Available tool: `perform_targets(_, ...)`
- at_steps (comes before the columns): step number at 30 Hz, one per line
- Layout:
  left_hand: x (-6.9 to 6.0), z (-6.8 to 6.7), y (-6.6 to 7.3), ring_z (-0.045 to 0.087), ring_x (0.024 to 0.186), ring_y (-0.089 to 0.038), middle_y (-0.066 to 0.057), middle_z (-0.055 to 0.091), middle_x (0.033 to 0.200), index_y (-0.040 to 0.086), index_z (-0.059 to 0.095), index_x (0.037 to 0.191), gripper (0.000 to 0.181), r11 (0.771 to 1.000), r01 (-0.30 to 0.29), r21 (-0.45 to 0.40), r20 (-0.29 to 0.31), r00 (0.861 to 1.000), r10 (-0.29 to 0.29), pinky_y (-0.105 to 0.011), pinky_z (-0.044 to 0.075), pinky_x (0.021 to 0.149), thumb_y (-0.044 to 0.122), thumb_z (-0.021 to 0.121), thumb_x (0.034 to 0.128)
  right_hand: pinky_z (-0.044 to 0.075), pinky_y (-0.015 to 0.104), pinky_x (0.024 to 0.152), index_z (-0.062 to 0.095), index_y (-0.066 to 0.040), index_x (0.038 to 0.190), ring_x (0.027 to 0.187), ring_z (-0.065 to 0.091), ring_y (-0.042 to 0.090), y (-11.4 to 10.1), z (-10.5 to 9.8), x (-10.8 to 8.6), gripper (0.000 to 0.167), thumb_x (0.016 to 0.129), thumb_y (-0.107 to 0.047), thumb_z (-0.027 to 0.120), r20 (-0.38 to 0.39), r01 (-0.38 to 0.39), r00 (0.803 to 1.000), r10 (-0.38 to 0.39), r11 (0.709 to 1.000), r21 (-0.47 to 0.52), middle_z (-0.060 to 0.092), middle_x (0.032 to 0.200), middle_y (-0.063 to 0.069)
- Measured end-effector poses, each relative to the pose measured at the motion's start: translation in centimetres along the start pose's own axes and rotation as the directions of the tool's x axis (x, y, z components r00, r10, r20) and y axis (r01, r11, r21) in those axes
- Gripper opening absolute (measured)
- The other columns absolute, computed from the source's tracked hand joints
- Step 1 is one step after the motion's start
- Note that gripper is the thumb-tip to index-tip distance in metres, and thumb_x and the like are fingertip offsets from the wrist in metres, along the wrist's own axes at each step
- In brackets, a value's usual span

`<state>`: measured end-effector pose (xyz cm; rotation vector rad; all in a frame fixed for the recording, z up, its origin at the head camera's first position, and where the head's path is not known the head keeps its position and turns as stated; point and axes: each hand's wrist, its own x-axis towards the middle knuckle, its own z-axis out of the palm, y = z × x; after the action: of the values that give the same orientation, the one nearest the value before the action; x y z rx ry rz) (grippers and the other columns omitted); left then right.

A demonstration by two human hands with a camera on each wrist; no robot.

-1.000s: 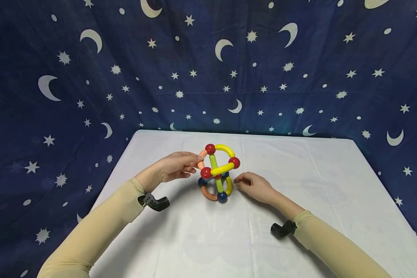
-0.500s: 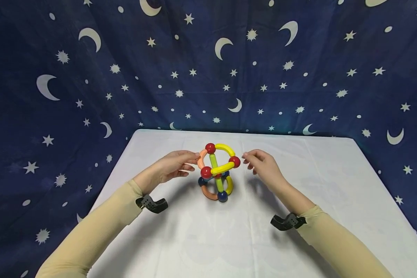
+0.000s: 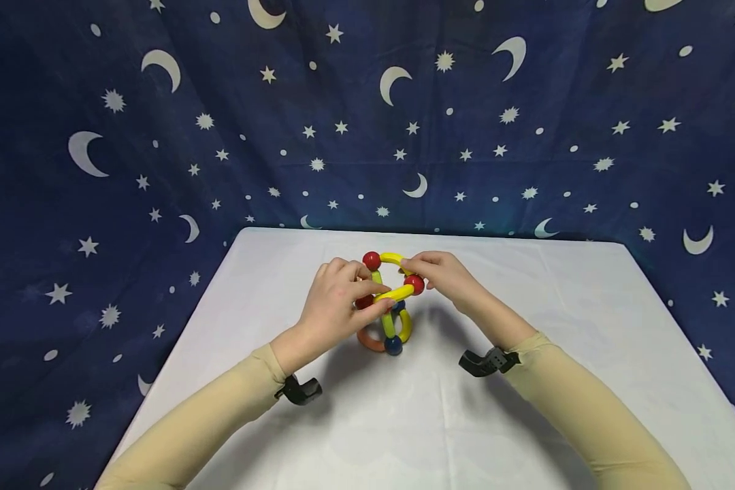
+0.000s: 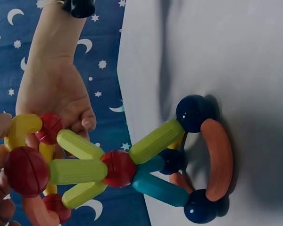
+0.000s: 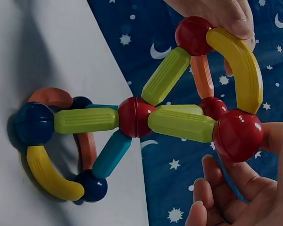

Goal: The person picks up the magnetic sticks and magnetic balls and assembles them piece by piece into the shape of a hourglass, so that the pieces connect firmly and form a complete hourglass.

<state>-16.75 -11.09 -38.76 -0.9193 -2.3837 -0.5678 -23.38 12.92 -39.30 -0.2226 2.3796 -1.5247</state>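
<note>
A toy built of magnetic balls and rods (image 3: 389, 327) stands upright on the table. Three red balls, one of them this right-hand red ball (image 3: 414, 284), form its upper ring with curved rods. My left hand (image 3: 337, 299) pinches the front yellow curved rod (image 3: 399, 292), partly covering the near red ball. With its fingertips, my right hand (image 3: 450, 275) holds the back yellow curved rod (image 3: 392, 258) beside the right-hand ball. Green rods (image 5: 87, 121) and blue rods (image 5: 112, 154) meet at a central red ball (image 5: 136, 117). Dark blue balls (image 5: 34, 123) form the base with orange and yellow curved rods.
A white cloth (image 3: 527, 299) covers the table. Behind it hangs a dark blue curtain (image 3: 343, 102) with moons and stars. Black wrist cameras (image 3: 488, 362) are strapped below both hands.
My right hand has risen from beside the base to the upper ring. My left hand has moved from the orange curved rod to the front yellow one. The toy stays in place.
</note>
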Motion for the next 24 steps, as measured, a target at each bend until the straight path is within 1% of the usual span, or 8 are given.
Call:
perform_targets(3,-0.3,0.3,0.1,0.047,0.088,-0.019,0.005,0.057,0.092,0.022,0.083,0.098,0.022,0.999,-0.038,0.031,-0.005,0.999,0.039,-0.036,0.036,0.075,0.042,0.08,0.0884,0.044,0.04,0.084,0.076,-0.008,0.108,0.104,0.056,0.026,-0.3,0.3,0.0,0.047,0.097,-0.052,0.064,0.003,-0.008,1.0,0.008,1.0,0.01,0.073,0.093,0.006)
perform_targets(8,-0.8,0.6,0.1,0.048,0.09,-0.019,0.004,0.056,0.095,0.023,0.082,0.099,0.025,0.994,-0.093,0.063,0.013,0.996,0.092,-0.037,0.037,0.076,0.045,0.079,0.0889,0.044,0.04,0.085,0.077,-0.009,0.106,0.105,0.055,0.026,-0.6,0.5,-0.1,0.045,0.097,-0.05,0.064,-0.009,-0.029,1.0,0.029,1.0,0.01,0.072,0.096,0.006)
perform_targets(14,-1.1,0.7,-0.1,0.048,0.095,-0.021,0.003,0.057,0.101,0.023,0.082,0.102,0.027,0.996,-0.071,0.048,0.006,0.997,0.071,-0.038,0.037,0.08,0.046,0.08,0.0883,0.044,0.039,0.083,0.077,-0.007,0.107,0.104,0.055,0.026,-0.6,0.4,-0.1,0.047,0.097,-0.05,0.064,-0.011,-0.038,0.999,0.039,0.999,0.021,0.072,0.096,0.006)
perform_targets(17,-1.4,0.7,-0.4,0.049,0.101,-0.022,0.001,0.06,0.11,0.022,0.08,0.11,0.033,0.998,-0.056,0.025,-0.003,0.998,0.057,-0.04,0.038,0.085,0.046,0.081,0.0864,0.044,0.038,0.082,0.077,-0.006,0.107,0.104,0.055,0.026,-0.5,0.4,-0.1,0.047,0.097,-0.05,0.064,-0.014,-0.046,0.999,0.046,0.999,0.022,0.071,0.098,0.006)
perform_targets(19,-1.7,0.7,-0.6,0.049,0.11,-0.025,-0.003,0.059,0.122,0.021,0.074,0.124,0.049,1.0,-0.015,-0.013,-0.007,1.0,0.015,-0.043,0.039,0.091,0.047,0.084,0.0835,0.045,0.038,0.082,0.077,-0.006,0.107,0.105,0.054,0.025,-0.5,0.4,0.0,0.047,0.097,-0.051,0.064,-0.016,-0.05,0.999,0.05,0.999,0.018,0.071,0.1,0.006)
perform_targets(21,-2.0,0.6,-1.0,0.045,0.123,-0.028,-0.005,0.053,0.138,0.02,0.062,0.141,0.071,0.995,0.065,-0.075,-0.002,0.998,-0.066,-0.047,0.037,0.1,0.047,0.087,0.0797,0.045,0.038,0.082,0.077,-0.007,0.107,0.105,0.054,0.025,-0.5,0.4,0.0,0.048,0.097,-0.051,0.063,-0.018,-0.057,0.998,0.058,0.998,0.016,0.071,0.101,0.006)
perform_targets(22,-2.2,0.6,-1.2,0.041,0.129,-0.028,-0.005,0.047,0.146,0.02,0.054,0.148,0.083,0.987,0.118,-0.112,0.009,0.993,-0.117,-0.05,0.035,0.104,0.048,0.088,0.0779,0.045,0.038,0.083,0.077,-0.007,0.107,0.104,0.054,0.025,-0.5,0.4,0.0,0.047,0.097,-0.051,0.063,-0.019,-0.062,0.998,0.062,0.998,0.015,0.071,0.101,0.006)
perform_targets(24,-2.6,0.5,-1.7,0.032,0.139,-0.028,-0.003,0.035,0.157,0.021,0.038,0.158,0.102,0.955,0.235,-0.181,0.053,0.972,-0.229,-0.053,0.032,0.109,0.05,0.09,0.0749,0.045,0.038,0.083,0.078,-0.008,0.107,0.104,0.054,0.025,-0.5,0.4,0.0,0.047,0.097,-0.051,0.062,-0.02,-0.069,0.997,0.069,0.998,0.013,0.071,0.101,0.007)
